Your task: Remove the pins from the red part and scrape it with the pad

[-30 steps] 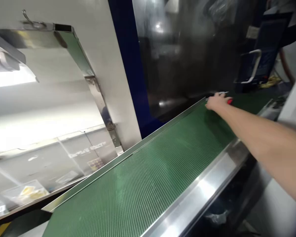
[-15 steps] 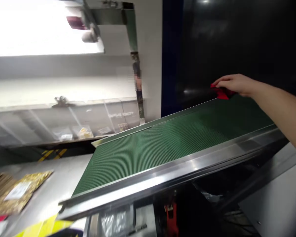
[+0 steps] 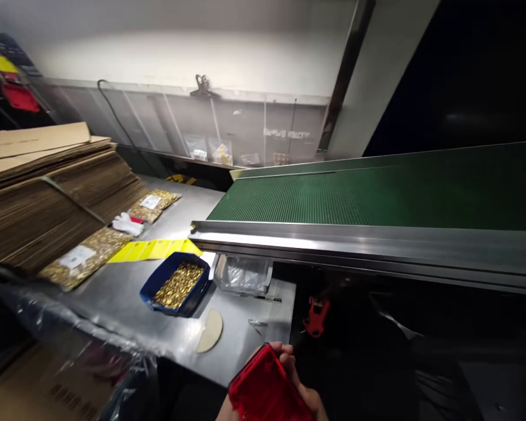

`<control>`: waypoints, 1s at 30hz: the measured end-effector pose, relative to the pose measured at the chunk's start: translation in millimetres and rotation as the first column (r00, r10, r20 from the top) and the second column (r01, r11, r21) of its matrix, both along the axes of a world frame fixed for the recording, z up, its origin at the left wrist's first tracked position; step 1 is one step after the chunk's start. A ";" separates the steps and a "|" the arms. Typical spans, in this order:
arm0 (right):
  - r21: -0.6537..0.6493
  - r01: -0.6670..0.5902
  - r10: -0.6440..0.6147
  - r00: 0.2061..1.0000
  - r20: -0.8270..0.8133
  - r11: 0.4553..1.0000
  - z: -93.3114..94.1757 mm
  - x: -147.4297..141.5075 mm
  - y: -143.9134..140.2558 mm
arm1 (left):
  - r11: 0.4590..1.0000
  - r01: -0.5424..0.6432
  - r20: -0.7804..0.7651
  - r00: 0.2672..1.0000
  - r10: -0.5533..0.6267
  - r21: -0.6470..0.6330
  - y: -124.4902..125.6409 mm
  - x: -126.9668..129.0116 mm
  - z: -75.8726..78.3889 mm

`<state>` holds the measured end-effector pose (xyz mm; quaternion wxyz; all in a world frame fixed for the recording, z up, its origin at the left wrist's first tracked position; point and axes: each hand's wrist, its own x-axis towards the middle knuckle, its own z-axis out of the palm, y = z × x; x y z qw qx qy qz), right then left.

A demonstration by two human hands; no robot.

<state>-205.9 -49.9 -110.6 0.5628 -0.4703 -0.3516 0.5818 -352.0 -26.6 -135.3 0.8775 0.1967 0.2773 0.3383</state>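
A red plastic tray [image 3: 267, 389] is at the bottom of the view, tilted, its hollow side facing me. My right hand [image 3: 312, 400] grips its right edge. My left hand [image 3: 224, 409] shows only in part at the tray's left side and appears to support it; most of its fingers are hidden behind the tray. Ahead, on the metal table [image 3: 241, 345], stands a blue bin [image 3: 151, 286] holding many small gold-coloured metal pieces [image 3: 179, 285]. A beige half-round piece [image 3: 210, 331] lies between the bin and the tray.
A green ribbed conveyor belt [image 3: 284, 199] with a metal side rail [image 3: 333, 237] rises to the right. Stacked cardboard [image 3: 48, 199], filled bags [image 3: 153, 204], yellow labels [image 3: 151, 250] and a clear bin [image 3: 245, 273] are leftward. A red tool [image 3: 317, 317] sits below the belt.
My right hand has come down from above the belt's upper end, bringing the red tray close to me. My left hand has come into view. The view has swung left and down.
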 end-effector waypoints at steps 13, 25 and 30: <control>-0.111 0.174 -0.080 0.813 0.576 0.978 -44.3 60.3 -79.8 | 0.814 0.038 -0.092 0.989 -0.112 -0.580 -53.5 5.6 -17.6; -0.170 0.043 -0.019 0.990 0.140 0.984 -3.2 32.8 -57.1 | 0.929 0.284 0.007 0.957 -0.291 -0.237 -63.5 14.8 9.3; -0.209 0.181 -0.119 0.953 0.279 0.961 -1.9 29.7 -66.5 | 0.926 0.274 0.007 0.959 -0.282 -0.260 -72.5 21.0 9.1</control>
